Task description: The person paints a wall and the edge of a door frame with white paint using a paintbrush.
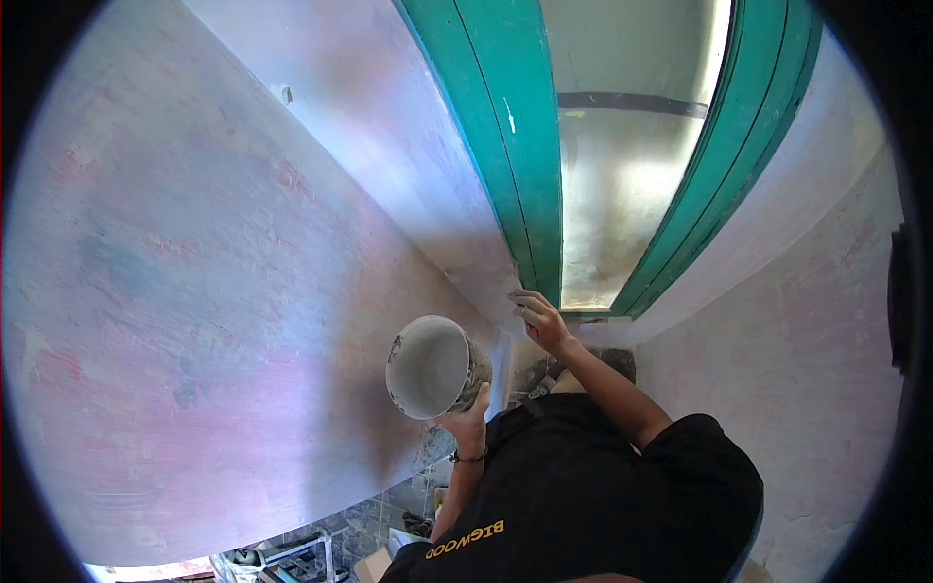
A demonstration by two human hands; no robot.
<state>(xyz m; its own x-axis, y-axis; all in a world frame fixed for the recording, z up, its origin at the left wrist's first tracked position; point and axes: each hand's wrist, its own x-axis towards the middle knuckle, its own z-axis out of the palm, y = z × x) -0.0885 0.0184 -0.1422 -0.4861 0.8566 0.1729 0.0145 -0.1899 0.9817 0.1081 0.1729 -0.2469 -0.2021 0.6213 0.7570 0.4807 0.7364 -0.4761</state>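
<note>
A round bucket (430, 368), pale inside with smears on its rim and outer wall, is held up by my left hand (466, 423), which grips its side and underside. My right hand (538, 317) is at the lower end of the green wooden frame (528, 248), by its left edge where it meets the wall (481, 273). Its fingers are bent and close together; whether they hold a small tool is hidden. The frame surrounds a pale panel (619, 197) crossed by a dark band.
A large patchy wall (219, 328) stands close on the left, another wall (773, 379) on the right. Below left, a tiled floor (361, 514) bears a metal frame (328, 554) and assorted items. A small hole (287, 95) marks the upper wall.
</note>
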